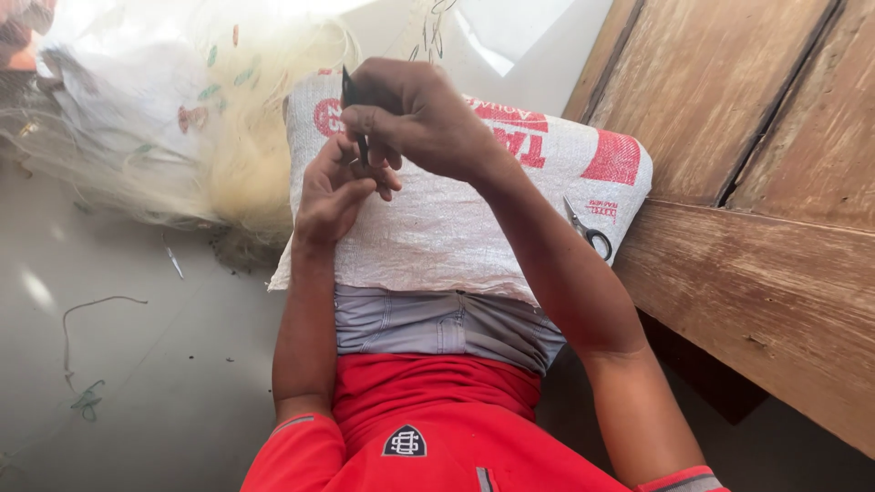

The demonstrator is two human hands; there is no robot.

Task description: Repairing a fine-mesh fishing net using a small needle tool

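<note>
Red shirt and grey shorts fill the near edge, with a white woven sack across the lap. Above the sack's far end, the right hand pinches a thin dark netting needle upright; the left hand curls narrowly just beneath, fingertips touching it. Scissors lie on the sack's right. Pale fishing net heaps far left; wooden planks stand right
</note>
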